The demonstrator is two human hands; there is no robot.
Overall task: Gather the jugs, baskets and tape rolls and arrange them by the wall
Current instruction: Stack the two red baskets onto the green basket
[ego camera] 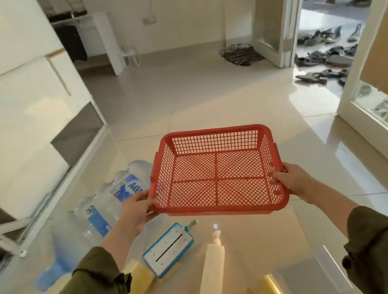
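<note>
While hands (134, 214) grip basket (218, 176), jugs (100, 210), btl (211, 268) below

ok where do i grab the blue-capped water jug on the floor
Probably by the neck just behind the blue cap, reaching down on your left. The water jug lies on its side with the cap end toward you, and its clear body looks too wide and smooth for one hand. Your left hand and right hand both hold the red basket.

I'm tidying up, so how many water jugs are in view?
2, on the floor at left: near jug with a blue cap, far jug beyond the left hand. Blur may hide others.
</note>
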